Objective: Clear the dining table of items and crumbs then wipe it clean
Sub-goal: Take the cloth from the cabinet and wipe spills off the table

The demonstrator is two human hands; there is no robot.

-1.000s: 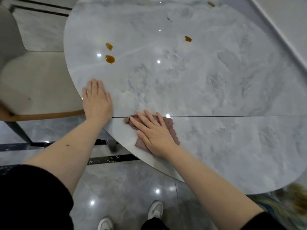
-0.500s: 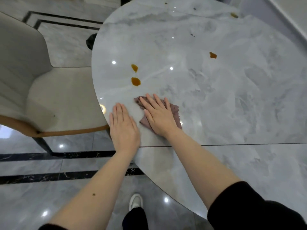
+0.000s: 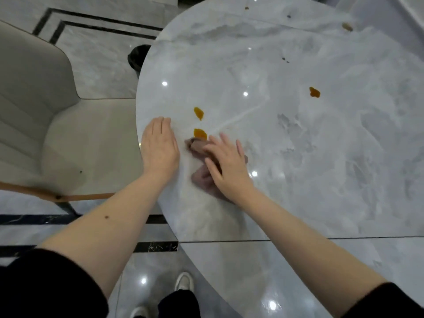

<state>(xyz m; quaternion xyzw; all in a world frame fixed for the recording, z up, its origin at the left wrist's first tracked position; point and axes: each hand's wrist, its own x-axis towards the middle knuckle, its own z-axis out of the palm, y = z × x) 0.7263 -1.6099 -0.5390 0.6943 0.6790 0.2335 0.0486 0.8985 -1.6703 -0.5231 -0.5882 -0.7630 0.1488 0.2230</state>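
The dining table (image 3: 321,157) carried everything. The left hand (image 3: 160,146) lay flat and released at its near-left rim, likely bracing. Just right of it, the right hand (image 3: 226,165) pressed the cloth (image 3: 197,145) down with spread, uncurled fingers. The cloth's long axis ran toward the nearest orange spill (image 3: 200,133), its far corner touching it. Smaller spots (image 3: 314,92) lay farther across the table.
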